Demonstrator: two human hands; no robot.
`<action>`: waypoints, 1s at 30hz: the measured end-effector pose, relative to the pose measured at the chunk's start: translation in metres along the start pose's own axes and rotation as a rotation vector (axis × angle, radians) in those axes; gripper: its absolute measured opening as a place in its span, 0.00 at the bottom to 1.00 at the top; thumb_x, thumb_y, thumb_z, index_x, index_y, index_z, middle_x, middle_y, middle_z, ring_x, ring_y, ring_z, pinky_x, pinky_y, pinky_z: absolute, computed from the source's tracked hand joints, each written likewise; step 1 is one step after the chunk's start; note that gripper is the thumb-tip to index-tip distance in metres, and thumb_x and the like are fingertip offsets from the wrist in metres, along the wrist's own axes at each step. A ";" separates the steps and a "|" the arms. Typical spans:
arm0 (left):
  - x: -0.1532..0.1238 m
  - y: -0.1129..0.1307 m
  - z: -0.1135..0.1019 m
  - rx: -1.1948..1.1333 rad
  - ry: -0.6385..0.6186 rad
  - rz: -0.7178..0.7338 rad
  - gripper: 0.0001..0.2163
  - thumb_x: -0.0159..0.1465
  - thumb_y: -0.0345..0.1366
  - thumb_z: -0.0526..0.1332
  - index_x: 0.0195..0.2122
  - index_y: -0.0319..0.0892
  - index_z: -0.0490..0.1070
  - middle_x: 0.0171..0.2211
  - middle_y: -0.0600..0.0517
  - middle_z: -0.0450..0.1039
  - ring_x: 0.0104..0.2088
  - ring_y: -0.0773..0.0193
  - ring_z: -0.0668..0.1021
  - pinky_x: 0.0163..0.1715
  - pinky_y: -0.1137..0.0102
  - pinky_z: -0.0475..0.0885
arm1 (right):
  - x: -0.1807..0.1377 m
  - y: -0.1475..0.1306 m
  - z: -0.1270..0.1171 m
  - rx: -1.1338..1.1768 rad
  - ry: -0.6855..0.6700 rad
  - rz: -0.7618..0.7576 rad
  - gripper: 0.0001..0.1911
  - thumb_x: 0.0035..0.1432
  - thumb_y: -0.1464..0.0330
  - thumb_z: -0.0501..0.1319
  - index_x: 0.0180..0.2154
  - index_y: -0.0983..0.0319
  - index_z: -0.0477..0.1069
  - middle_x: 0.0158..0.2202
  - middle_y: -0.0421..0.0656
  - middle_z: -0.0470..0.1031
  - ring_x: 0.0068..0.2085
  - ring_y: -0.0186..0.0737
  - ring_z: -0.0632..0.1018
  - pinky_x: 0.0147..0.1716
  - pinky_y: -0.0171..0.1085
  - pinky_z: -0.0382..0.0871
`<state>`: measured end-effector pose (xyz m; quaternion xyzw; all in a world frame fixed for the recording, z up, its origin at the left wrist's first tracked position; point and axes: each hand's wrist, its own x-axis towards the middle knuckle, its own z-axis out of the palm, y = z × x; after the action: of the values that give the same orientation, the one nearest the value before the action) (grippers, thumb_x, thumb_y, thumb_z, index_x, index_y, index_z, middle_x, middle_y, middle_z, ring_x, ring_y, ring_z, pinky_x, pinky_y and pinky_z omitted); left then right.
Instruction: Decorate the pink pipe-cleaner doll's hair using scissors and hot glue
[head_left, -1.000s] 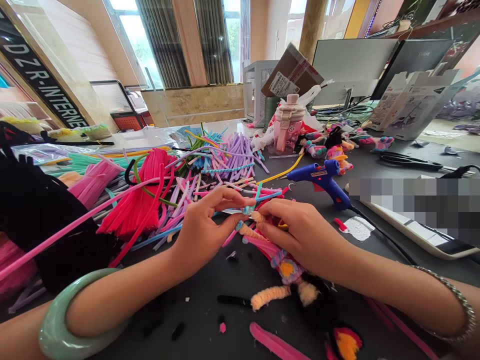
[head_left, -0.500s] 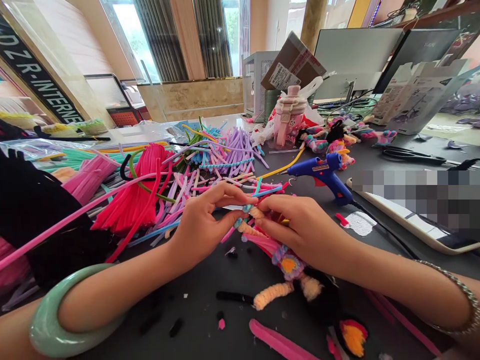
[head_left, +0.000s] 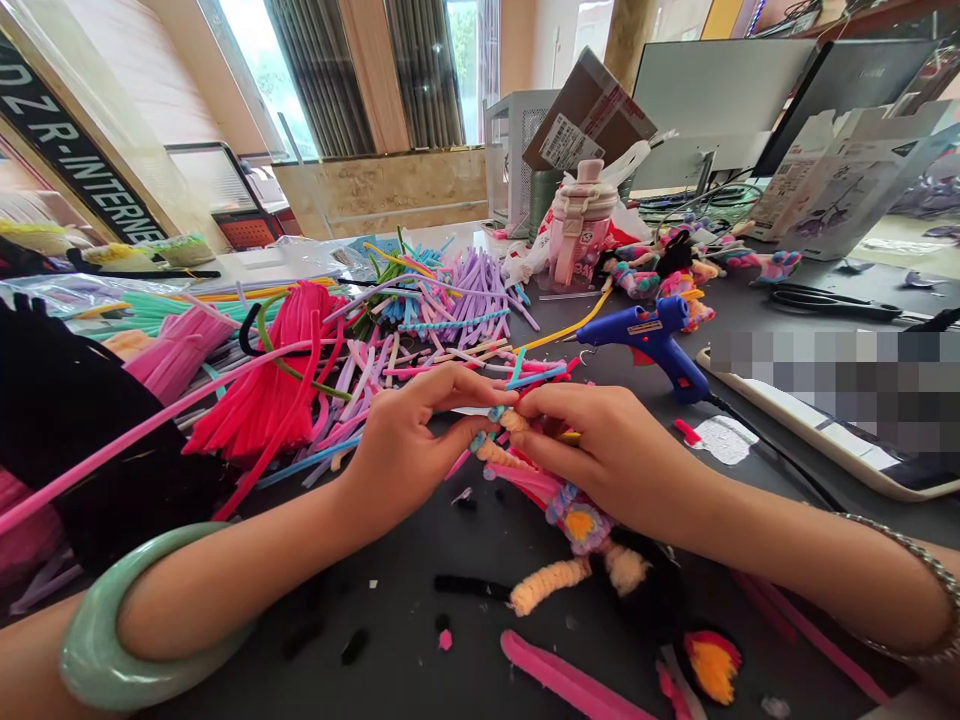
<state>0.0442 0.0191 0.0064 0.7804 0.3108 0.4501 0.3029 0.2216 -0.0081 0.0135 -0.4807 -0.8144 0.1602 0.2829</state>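
Observation:
Both hands meet over the dark table, working on a small pipe-cleaner doll that lies toward me, with tan coiled limbs, a pink skirt and a black head. My left hand pinches a light blue pipe cleaner at the tip of a tan limb. My right hand is closed round the doll's upper part, fingertips pressed on the same limb. A jade bangle sits on my left wrist, a silver bracelet on my right.
A heap of coloured pipe cleaners covers the left. A blue glue gun lies right of the hands, its cord trailing. Behind stand a pink bottle, finished dolls, scissors, boxes and monitors. A pink strip lies near me.
The hands stay together on the doll's limb, with small finger shifts around the blue pipe cleaner. The view has tilted slightly, so everything sits a little lower and to the right.

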 end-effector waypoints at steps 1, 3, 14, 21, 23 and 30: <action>0.000 0.000 0.000 0.003 0.001 -0.002 0.03 0.57 0.29 0.63 0.32 0.43 0.72 0.36 0.53 0.78 0.41 0.62 0.80 0.45 0.71 0.75 | 0.000 0.000 0.000 0.001 -0.001 -0.001 0.11 0.58 0.70 0.55 0.23 0.61 0.60 0.21 0.35 0.64 0.25 0.31 0.64 0.25 0.32 0.53; 0.000 0.000 0.000 0.009 0.003 -0.004 0.03 0.57 0.29 0.62 0.32 0.43 0.72 0.36 0.53 0.78 0.41 0.62 0.80 0.44 0.71 0.75 | 0.000 0.000 0.000 0.005 -0.002 -0.005 0.11 0.58 0.70 0.55 0.23 0.61 0.61 0.21 0.35 0.64 0.25 0.31 0.64 0.25 0.32 0.53; -0.001 -0.004 0.000 0.012 0.002 0.052 0.06 0.58 0.25 0.62 0.34 0.42 0.70 0.37 0.53 0.77 0.42 0.65 0.79 0.46 0.73 0.73 | 0.001 0.002 0.002 0.024 0.022 -0.016 0.12 0.58 0.70 0.56 0.23 0.62 0.61 0.21 0.34 0.63 0.24 0.30 0.64 0.24 0.31 0.54; 0.001 -0.007 -0.003 0.116 0.045 0.125 0.07 0.58 0.28 0.64 0.36 0.42 0.70 0.41 0.52 0.76 0.46 0.63 0.77 0.48 0.70 0.71 | -0.001 0.002 0.001 0.035 0.028 0.008 0.08 0.58 0.70 0.55 0.26 0.62 0.66 0.24 0.37 0.69 0.27 0.32 0.68 0.26 0.32 0.56; 0.001 -0.008 -0.003 0.179 0.061 0.141 0.07 0.57 0.29 0.64 0.37 0.42 0.70 0.39 0.52 0.76 0.45 0.62 0.76 0.48 0.68 0.70 | -0.001 0.002 0.002 0.032 0.041 0.011 0.08 0.58 0.70 0.55 0.27 0.62 0.67 0.25 0.37 0.71 0.27 0.33 0.69 0.27 0.33 0.58; 0.003 -0.005 -0.005 0.329 0.091 0.206 0.02 0.57 0.29 0.63 0.32 0.42 0.73 0.31 0.53 0.75 0.37 0.63 0.75 0.41 0.68 0.71 | -0.001 0.001 0.002 0.011 0.103 0.009 0.07 0.57 0.71 0.57 0.28 0.62 0.70 0.27 0.38 0.74 0.28 0.33 0.72 0.29 0.33 0.60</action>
<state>0.0402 0.0257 0.0059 0.8257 0.3122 0.4568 0.1094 0.2214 -0.0089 0.0108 -0.4906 -0.7957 0.1411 0.3260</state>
